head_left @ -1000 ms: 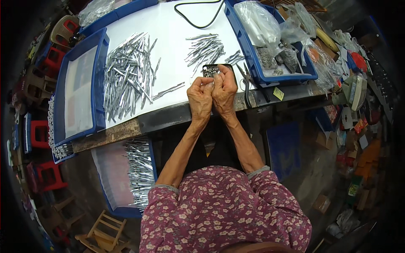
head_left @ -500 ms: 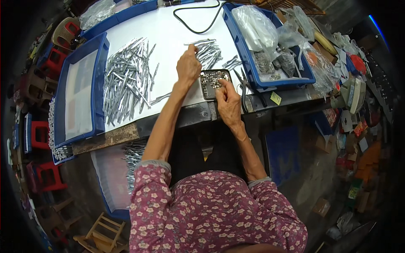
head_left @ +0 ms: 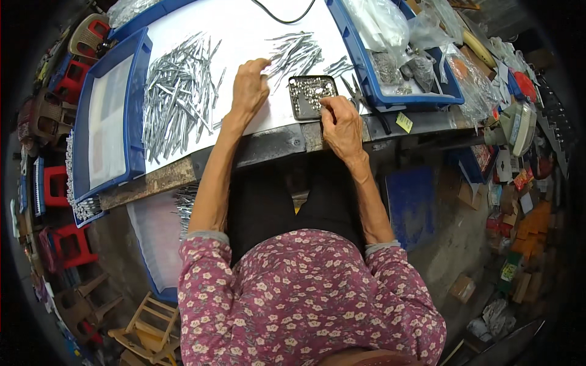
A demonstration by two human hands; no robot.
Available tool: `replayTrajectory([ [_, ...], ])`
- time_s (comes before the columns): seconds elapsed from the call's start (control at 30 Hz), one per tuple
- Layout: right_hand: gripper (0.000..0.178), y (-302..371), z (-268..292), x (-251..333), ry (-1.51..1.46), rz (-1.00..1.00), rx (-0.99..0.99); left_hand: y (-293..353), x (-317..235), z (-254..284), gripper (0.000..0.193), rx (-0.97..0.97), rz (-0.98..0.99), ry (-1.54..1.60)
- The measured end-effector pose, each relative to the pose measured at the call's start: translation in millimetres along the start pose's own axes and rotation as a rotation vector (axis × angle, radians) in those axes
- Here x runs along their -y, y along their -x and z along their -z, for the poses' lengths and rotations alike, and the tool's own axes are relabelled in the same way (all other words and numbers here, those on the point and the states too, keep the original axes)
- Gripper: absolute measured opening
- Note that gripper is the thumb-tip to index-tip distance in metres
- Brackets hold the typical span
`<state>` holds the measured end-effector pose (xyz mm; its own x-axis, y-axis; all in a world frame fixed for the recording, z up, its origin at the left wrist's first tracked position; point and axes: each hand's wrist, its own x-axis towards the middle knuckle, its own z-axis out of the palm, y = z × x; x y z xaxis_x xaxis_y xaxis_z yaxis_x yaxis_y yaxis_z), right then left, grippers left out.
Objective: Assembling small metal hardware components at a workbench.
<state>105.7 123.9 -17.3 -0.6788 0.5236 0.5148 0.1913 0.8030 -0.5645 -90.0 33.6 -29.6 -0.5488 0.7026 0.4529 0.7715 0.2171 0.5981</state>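
My left hand (head_left: 249, 91) is over the white tabletop, with its thumb and fingers pinched together. Its fingertips are beside a small pile of slim silver metal strips (head_left: 297, 52); whatever they hold is too small to tell. A shallow black tray (head_left: 295, 114) of tiny shiny metal pieces (head_left: 312, 91) lies nearer the table edge. At the tray's right side, my right hand (head_left: 344, 129) has curled fingers pressed together, the tips partly hidden. Dark-handled pliers (head_left: 356, 91) rest just beyond it. Left of my left hand spreads a larger heap of metal strips (head_left: 180, 94).
A blue bin (head_left: 138, 104) stands on the left of the table. Another blue bin (head_left: 421, 100) at the right holds plastic bags (head_left: 379, 27). A black cable (head_left: 284, 21) curves across the back. A yellow tag (head_left: 403, 122) hangs at the front edge.
My left hand has drawn left and toward me, away from the small pile. My right fingers have moved from inside the tray to its right side. The view has shifted slightly.
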Motion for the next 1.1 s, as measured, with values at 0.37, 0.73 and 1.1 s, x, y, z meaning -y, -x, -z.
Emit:
replayTrajectory([
  [0.37,0.009,-29,-2,0,-0.053,0.195,0.369,67,3,56,0.024,0.067,0.083,-0.159],
  [0.73,0.007,-41,-12,-11,-0.089,0.260,0.484,64,6,41,0.018,0.032,0.167,-0.127],
  [1.1,0.009,-40,-27,-15,0.159,0.328,0.345,54,7,23,0.011,-0.021,0.122,-0.155],
])
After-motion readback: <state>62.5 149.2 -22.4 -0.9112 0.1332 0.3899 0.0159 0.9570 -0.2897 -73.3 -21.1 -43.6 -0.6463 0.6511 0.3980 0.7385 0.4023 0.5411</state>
